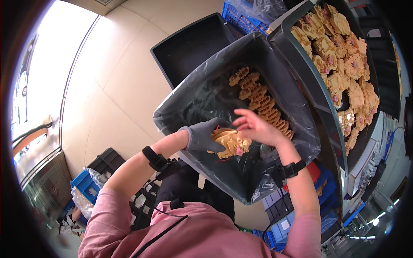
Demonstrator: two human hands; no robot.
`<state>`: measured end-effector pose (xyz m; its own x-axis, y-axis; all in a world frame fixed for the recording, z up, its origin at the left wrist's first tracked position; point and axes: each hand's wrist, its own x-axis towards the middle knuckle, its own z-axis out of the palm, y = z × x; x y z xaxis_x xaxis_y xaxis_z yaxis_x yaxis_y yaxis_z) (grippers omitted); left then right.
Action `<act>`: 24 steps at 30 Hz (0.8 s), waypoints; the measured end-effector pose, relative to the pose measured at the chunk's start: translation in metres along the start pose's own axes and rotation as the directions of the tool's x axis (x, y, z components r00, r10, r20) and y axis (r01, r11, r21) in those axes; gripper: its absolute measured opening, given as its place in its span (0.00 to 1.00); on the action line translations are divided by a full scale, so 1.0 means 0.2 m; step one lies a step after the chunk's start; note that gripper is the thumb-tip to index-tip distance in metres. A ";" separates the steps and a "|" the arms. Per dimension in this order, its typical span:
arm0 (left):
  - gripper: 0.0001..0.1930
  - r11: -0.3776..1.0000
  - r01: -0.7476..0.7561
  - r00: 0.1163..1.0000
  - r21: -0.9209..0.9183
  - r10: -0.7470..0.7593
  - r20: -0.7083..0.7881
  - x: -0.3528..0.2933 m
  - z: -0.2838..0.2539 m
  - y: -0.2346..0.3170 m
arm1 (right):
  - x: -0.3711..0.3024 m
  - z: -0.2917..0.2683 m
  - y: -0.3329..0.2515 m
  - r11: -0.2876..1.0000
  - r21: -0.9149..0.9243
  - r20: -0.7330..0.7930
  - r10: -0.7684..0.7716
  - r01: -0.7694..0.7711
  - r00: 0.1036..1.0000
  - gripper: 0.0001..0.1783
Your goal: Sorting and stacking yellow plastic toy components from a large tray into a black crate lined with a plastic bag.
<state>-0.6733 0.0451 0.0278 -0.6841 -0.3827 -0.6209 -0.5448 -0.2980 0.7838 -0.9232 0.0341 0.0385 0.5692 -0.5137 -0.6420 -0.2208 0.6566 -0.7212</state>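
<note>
Compact tan moulded part with pink knob (231,142) over dark bin lined with clear film (189,101), near side, short of tan ridged row (260,101). Grey-gloved left hand (203,135) closed round its left end; bare right hand (263,129) loosely spread at right end, contact unclear. Part looks rigid, probably fairly weighty, little slip; thin rim perhaps chippable. Best hold: thick body, clear of knob. Long axis roughly crosswise, right end slightly raised; knob toward wearer.
</note>
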 end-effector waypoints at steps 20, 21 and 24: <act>0.23 0.422 -0.187 0.915 -0.887 -0.255 -0.314 0.59 -0.20 0.04 | 0.83 -0.48 0.34 0.075 -0.939 -0.315 -0.575 -0.335 0.755 0.13; 0.24 0.534 -0.212 0.876 -0.819 -0.267 -0.401 0.63 -0.21 0.03 | 0.82 -0.46 0.34 0.080 -0.938 -0.319 -0.579 -0.336 0.751 0.13; 0.28 0.901 -0.152 0.770 -0.406 -0.150 -0.620 0.76 -0.24 -0.08 | 0.81 -0.40 0.33 0.012 -0.904 -0.335 -0.639 -0.427 0.693 0.10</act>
<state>-0.7450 -0.0512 -0.0779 -0.1444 -0.7925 -0.5925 -0.1894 -0.5656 0.8026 -0.9097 -0.0502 -0.1337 0.2700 -0.9602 -0.0711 -0.9617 -0.2726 0.0299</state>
